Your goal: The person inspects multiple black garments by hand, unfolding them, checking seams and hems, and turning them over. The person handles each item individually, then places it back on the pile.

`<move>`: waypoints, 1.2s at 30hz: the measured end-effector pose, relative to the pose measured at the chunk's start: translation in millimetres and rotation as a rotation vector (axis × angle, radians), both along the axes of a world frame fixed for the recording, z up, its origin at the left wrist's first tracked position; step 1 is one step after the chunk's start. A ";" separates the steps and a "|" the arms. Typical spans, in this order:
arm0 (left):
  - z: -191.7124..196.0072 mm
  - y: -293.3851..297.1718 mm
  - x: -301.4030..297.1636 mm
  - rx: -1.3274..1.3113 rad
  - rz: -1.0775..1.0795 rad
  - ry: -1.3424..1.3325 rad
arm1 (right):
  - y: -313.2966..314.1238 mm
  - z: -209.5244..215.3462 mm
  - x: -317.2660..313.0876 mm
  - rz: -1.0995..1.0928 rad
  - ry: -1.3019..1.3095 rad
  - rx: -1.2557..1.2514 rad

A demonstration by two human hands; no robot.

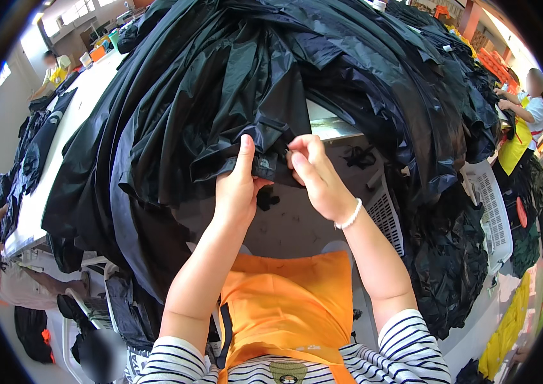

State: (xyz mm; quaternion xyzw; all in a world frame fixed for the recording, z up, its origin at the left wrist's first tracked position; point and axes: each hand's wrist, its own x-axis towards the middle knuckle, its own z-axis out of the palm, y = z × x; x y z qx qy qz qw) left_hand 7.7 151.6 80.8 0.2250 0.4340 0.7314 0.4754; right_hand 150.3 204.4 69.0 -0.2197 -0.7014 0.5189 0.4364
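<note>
A shiny black garment [239, 96] of thin fabric drapes over the table edge in front of me, part of a big heap. My left hand [236, 189] grips its gathered edge, thumb pointing up along the top and fingers hidden beneath the cloth. A small label-like patch [265, 165] shows on the fabric between my hands. My right hand [320, 179], with a white beaded bracelet [349, 216] at the wrist, pinches the same edge just to the right. Whether a small item is also between those fingertips, I cannot tell.
Black garments bury most of the white table [82, 105]. White plastic baskets [490, 214] stand at the right, near a hanging black bundle [447, 256]. Co-workers are at the far left, far right and near left. My orange apron [287, 301] is below my hands.
</note>
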 end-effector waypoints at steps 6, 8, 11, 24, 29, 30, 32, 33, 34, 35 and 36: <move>2.4 -3.8 0.3 0.011 -0.005 -0.035 | -19.8 4.4 12.6 -0.127 -0.041 0.375; 5.2 -4.9 2.3 0.009 0.011 -0.034 | -23.3 12.0 14.9 -0.141 -0.102 0.453; 6.2 -5.9 6.7 0.031 0.006 -0.019 | -24.4 15.2 13.9 -0.177 -0.133 0.545; 5.6 -8.4 6.7 0.020 0.021 -0.021 | -19.2 11.8 6.7 -0.274 -0.091 0.803; -13.5 -23.8 -17.8 -0.146 0.059 0.027 | -9.0 15.1 15.7 -0.393 0.037 0.505; -18.8 -32.8 -29.6 -0.195 -0.014 0.124 | -2.0 11.7 14.7 -0.376 0.012 0.467; -24.8 -48.1 -48.4 -0.189 -0.259 0.328 | 7.0 6.1 11.2 -0.246 -0.072 0.284; -22.9 -56.3 -54.9 -0.136 -0.421 0.434 | 8.1 4.0 0.5 -0.161 -0.105 0.204; -10.7 -65.0 -57.6 0.042 -0.620 0.498 | 15.2 -13.1 -14.1 -0.096 -0.015 0.153; 11.6 -77.9 -60.7 0.210 -0.794 0.565 | 13.5 -15.6 -30.2 -0.066 -0.155 0.188; 36.4 -76.1 -54.6 0.389 -0.774 0.703 | 7.5 -21.8 -42.1 -0.134 -0.167 0.308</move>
